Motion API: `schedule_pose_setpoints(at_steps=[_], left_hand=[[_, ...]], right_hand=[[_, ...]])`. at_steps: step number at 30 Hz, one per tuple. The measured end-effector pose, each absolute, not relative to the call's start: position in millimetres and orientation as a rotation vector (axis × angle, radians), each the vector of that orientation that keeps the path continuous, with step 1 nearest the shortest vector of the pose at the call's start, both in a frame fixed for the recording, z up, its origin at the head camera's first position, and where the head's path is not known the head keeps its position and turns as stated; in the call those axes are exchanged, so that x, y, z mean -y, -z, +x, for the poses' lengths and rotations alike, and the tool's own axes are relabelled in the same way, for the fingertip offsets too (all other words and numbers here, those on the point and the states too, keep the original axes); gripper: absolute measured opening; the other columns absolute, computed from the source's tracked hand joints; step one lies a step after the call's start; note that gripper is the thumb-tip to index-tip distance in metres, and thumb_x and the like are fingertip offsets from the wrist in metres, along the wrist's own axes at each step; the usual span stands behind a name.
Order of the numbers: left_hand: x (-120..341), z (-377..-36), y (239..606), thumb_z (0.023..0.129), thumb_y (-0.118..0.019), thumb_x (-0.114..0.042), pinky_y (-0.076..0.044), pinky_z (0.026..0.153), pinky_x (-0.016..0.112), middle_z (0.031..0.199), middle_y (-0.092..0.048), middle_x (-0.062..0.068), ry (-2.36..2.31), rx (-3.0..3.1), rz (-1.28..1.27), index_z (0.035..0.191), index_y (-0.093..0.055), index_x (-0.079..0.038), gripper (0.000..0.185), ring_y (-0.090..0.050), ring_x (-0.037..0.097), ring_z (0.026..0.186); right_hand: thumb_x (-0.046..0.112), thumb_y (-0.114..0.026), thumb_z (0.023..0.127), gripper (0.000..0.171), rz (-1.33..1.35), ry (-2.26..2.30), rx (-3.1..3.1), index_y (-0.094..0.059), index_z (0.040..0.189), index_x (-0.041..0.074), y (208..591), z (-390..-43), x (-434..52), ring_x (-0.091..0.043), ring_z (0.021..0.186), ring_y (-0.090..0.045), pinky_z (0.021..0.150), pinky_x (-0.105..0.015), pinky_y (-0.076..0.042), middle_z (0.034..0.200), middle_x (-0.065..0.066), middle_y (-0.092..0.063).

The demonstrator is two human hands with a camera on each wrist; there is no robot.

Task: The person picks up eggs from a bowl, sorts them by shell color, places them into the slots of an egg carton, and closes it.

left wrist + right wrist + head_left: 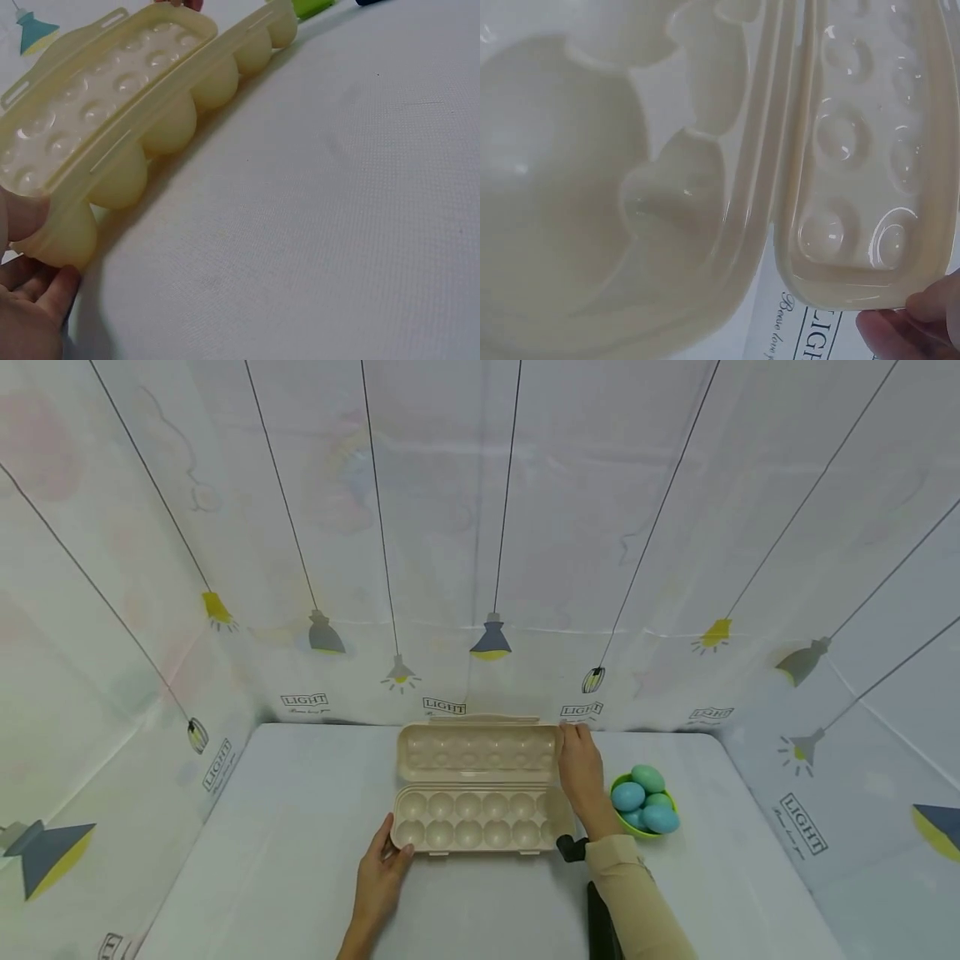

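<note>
An open beige plastic egg carton (480,850) lies on the table, its cups bare and its dimpled lid (480,752) swung up at the back. At the carton's front left corner, my left hand (378,877) grips it, thumb on the rim and fingers under the end cup. My right hand (581,768) pinches the right end of the lid between thumb and fingers, as the right wrist view shows. To the right of that forearm stands a green bowl (636,832) of blue and green eggs (647,778).
A white cloth covers the table (300,843). Behind and on both sides rise pale curtains (435,527) printed with hanging lamps. A black strip (600,927) lies beside the right sleeve (633,893) at the front.
</note>
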State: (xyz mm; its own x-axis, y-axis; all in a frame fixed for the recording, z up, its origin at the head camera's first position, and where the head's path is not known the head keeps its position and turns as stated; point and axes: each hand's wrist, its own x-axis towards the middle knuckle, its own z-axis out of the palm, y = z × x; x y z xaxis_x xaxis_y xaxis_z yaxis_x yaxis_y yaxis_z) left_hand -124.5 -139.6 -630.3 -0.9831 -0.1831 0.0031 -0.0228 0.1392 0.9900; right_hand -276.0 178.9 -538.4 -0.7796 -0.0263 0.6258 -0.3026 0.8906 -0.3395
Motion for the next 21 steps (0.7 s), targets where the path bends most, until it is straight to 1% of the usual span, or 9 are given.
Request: schedule_pose_setpoints(at_steps=[6, 10, 12, 14, 17, 21], left_hand=[[140, -126, 633, 0.095, -0.068, -0.009, -0.050, 0.106, 0.033, 0.154, -0.040, 0.027, 1.985, 2.258, 0.203, 0.155, -0.030, 0.000, 0.072, -0.050, 0.040, 0.136], [138, -125, 634, 0.095, -0.068, -0.010, -0.051, 0.106, 0.031, 0.153, -0.042, 0.027, 1.985, 2.268, 0.222, 0.155, -0.030, 0.000, 0.072, -0.051, 0.040, 0.135], [137, -124, 634, 0.095, -0.068, -0.011, -0.051, 0.105, 0.030, 0.153, -0.043, 0.026, 1.989, 2.274, 0.230, 0.156, -0.030, -0.001, 0.072, -0.052, 0.040, 0.134], [136, -123, 634, 0.096, -0.068, -0.012, -0.051, 0.105, 0.030, 0.152, -0.043, 0.028, 1.994, 2.275, 0.221, 0.156, -0.029, 0.000, 0.072, -0.052, 0.040, 0.134], [137, -122, 633, 0.096, -0.067, -0.013, -0.051, 0.105, 0.030, 0.152, -0.042, 0.028, 1.999, 2.263, 0.209, 0.156, -0.029, -0.001, 0.072, -0.051, 0.041, 0.135], [140, -121, 632, 0.097, -0.067, -0.015, -0.049, 0.107, 0.029, 0.155, -0.040, 0.025, 1.998, 2.258, 0.196, 0.157, -0.028, -0.003, 0.073, -0.050, 0.039, 0.137]], right_hand=[[-0.009, -0.056, 0.095, 0.019, 0.233, -0.595, 2.458, -0.065, 0.112, -0.006, 541, -286, -180, -0.042, 0.089, -0.066, 0.070, -0.052, -0.059, 0.106, -0.025, -0.063], [-0.010, -0.054, 0.095, 0.023, 0.214, -0.606, 2.505, -0.064, 0.115, -0.006, 543, -287, -182, -0.042, 0.093, -0.066, 0.074, -0.053, -0.059, 0.110, -0.025, -0.062], [-0.009, -0.054, 0.095, 0.024, 0.205, -0.609, 2.522, -0.063, 0.117, -0.006, 543, -285, -183, -0.043, 0.093, -0.066, 0.073, -0.053, -0.059, 0.111, -0.025, -0.062], [-0.007, -0.055, 0.096, 0.024, 0.192, -0.605, 2.538, -0.062, 0.119, -0.005, 542, -282, -183, -0.043, 0.090, -0.066, 0.071, -0.054, -0.059, 0.110, -0.025, -0.062], [-0.005, -0.057, 0.096, 0.027, 0.177, -0.602, 2.542, -0.060, 0.123, -0.002, 541, -278, -183, -0.043, 0.081, -0.065, 0.064, -0.054, -0.058, 0.108, -0.025, -0.062], [-0.006, -0.057, 0.095, 0.032, 0.191, -0.615, 2.510, -0.058, 0.126, 0.000, 541, -272, -183, -0.043, 0.071, -0.063, 0.057, -0.054, -0.055, 0.107, -0.025, -0.062]])
